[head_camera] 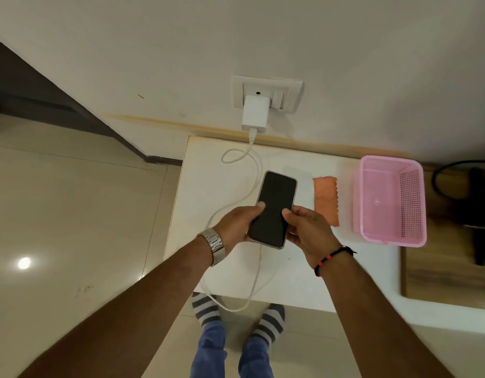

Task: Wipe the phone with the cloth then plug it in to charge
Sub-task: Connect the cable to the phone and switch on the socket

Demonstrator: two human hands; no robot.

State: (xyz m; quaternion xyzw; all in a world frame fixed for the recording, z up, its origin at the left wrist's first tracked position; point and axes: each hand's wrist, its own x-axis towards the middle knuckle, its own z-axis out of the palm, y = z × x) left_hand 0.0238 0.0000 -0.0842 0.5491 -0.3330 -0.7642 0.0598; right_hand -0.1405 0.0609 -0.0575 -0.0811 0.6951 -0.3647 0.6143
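White table (304, 274), dark-screened phone (274, 208) gripped by left hand (235, 227) and right hand (306, 230)

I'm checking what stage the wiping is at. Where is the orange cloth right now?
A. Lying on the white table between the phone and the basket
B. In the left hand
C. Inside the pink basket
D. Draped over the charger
A: the orange cloth lies flat on the white table, right of the phone and left of the pink basket, touched by neither hand.
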